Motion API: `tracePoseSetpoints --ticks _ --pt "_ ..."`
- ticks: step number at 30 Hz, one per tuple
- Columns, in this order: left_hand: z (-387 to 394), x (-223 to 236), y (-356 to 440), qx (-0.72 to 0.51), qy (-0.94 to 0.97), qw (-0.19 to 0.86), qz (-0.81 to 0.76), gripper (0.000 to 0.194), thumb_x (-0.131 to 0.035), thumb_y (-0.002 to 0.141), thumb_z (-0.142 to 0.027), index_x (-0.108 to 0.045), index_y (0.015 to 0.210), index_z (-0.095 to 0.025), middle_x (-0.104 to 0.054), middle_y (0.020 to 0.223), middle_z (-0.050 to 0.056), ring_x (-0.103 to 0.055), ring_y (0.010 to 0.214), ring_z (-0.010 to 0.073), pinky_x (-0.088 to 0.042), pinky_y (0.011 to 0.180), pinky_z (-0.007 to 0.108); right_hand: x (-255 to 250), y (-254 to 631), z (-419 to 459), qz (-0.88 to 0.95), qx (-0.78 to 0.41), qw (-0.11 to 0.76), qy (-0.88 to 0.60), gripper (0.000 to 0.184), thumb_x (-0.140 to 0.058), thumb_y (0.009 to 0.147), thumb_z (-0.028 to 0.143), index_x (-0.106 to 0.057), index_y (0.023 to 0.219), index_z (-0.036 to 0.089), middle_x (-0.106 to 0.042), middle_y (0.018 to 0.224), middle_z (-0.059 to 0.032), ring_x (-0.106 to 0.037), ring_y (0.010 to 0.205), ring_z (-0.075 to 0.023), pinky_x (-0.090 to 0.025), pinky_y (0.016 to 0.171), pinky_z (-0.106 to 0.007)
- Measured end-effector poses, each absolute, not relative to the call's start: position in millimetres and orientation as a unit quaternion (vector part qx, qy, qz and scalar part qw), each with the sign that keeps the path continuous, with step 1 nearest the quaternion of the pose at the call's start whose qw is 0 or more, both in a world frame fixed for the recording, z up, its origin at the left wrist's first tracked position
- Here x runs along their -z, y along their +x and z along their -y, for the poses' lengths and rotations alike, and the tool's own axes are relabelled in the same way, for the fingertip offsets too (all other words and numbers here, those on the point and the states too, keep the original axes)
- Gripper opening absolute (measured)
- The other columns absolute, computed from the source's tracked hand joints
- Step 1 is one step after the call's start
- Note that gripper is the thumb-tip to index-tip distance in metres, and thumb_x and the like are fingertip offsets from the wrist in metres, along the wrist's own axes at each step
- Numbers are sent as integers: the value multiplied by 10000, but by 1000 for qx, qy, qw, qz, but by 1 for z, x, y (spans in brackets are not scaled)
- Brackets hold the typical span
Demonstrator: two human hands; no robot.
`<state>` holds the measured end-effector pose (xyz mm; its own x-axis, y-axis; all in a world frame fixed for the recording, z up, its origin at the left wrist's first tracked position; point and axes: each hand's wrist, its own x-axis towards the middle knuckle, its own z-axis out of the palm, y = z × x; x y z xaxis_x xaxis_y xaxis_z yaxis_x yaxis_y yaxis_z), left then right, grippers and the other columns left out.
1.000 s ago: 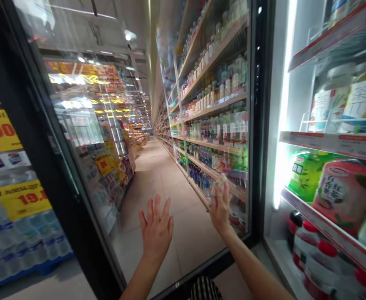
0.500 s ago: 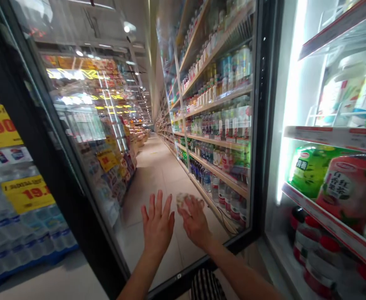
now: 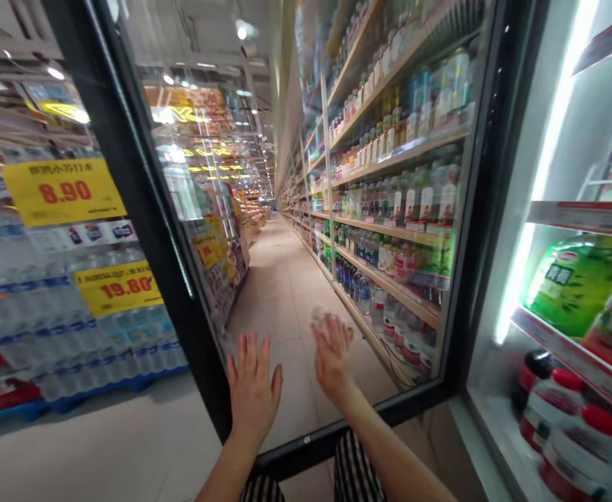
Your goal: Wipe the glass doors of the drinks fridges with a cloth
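1. Lowest in the frame, parts of a black-and-white checked garment [image 3: 357, 474] show beneath the forearms.
2. At lower centre, the left hand [image 3: 254, 387] is raised before the pane, palm away from the camera. Its grip is loose and wide: fingers up and slightly parted, thumb out, nothing held. Whether the palm touches the glass I cannot tell.
3. Just right of it, the right hand [image 3: 334, 361] has its fingers over a cloth [image 3: 317, 319], its grip partly closed on it; how tightly, I cannot tell.
4. The cloth sits at the fingertips, right of lower centre: pale, off-white, crumpled into a small wad, its edges smeared by blur.
5. The glass door [image 3: 112, 118] fills the middle of the frame, tilted in view, with a thick, glossy black border around a clear pane streaked with bright reflections.
6. On the right is a cooler with a white light strip [image 3: 549, 153], a green pouch [image 3: 567, 286] and red-capped bottles [image 3: 580, 457].
7. On the left, yellow price signs [image 3: 65, 190] hang among packed water bottles [image 3: 102, 348].
8. Farther off, drink shelves [image 3: 394, 157] line a pale aisle [image 3: 272, 279].
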<state>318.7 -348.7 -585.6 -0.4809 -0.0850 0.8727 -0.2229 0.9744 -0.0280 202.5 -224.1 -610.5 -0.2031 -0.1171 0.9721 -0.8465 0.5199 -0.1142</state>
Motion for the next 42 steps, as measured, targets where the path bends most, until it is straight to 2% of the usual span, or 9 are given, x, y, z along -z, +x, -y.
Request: tracePoseSetpoints --ticks 4,11,16,22,24,29,34,39,42 --pt "361 590 332 -40 88 519 849 653 -472 832 -189 -165 1409 -188 -252 1452 160 -198 1355 275 -276 1044 515 600 205 233 698 -398 544 239 564 -384 834 129 -286 1386 196 -99 1508 -114 -162 1369 -300 -267 1045 -559" --pt "368 590 352 70 41 551 830 624 -450 844 -169 -175 1402 -209 -223 1466 134 -203 1355 252 -286 1059 486 602 242 272 663 -298 524 443 566 -425 786 94 -378 1341 192 -321 1441 -92 -196 1364 -265 -277 1067 -484" --pt "365 586 366 97 35 558 824 615 -440 847 -162 -176 1401 -209 -203 1473 133 -194 1358 250 -275 1065 484 587 239 276 689 -386 529 310 566 -396 821 135 -304 1379 162 -186 1487 -136 -144 1370 -314 -257 1045 -559" --pt "365 581 373 96 33 575 812 609 -451 842 -172 -198 1394 -201 -197 1474 132 -189 1359 251 -257 1071 485 612 262 314 588 -207 530 575 432 -409 844 243 -480 1264 170 -399 1402 -61 -241 1348 -212 -236 1103 -401" --pt "368 580 374 92 37 575 812 613 -459 838 -169 -202 1394 -202 -206 1471 133 -191 1358 250 -250 1074 486 598 253 312 567 -197 548 583 401 -406 846 209 -508 1234 200 -421 1387 -53 -263 1340 -196 -220 1107 -409" --pt "369 576 372 77 48 587 804 622 -460 838 -169 -192 1399 -202 -218 1466 140 -178 1361 256 -233 1073 505 550 233 298 626 -312 578 421 397 -419 830 136 -529 1207 195 -440 1368 -98 -201 1365 -251 -198 1090 -497" --pt "366 566 364 60 46 589 804 625 -456 845 -193 -178 1404 -212 -219 1469 133 -184 1361 243 -211 1081 495 533 237 302 532 -205 596 566 328 -414 857 185 -567 1146 197 -488 1336 -36 -270 1340 -212 -203 1106 -432" --pt "368 553 359 41 49 605 793 621 -455 848 -193 -175 1403 -202 -209 1473 138 -152 1371 230 -160 1095 481 496 233 307 580 -301 611 448 346 -434 845 156 -547 1168 215 -483 1338 -70 -242 1351 -237 -220 1082 -467" --pt "371 543 356 33 56 614 787 608 -451 855 -213 -184 1401 -200 -222 1469 137 -159 1370 220 -144 1099 469 498 234 306 551 -229 600 532 334 -419 867 206 -543 1177 206 -462 1359 -45 -248 1348 -226 -216 1092 -443"
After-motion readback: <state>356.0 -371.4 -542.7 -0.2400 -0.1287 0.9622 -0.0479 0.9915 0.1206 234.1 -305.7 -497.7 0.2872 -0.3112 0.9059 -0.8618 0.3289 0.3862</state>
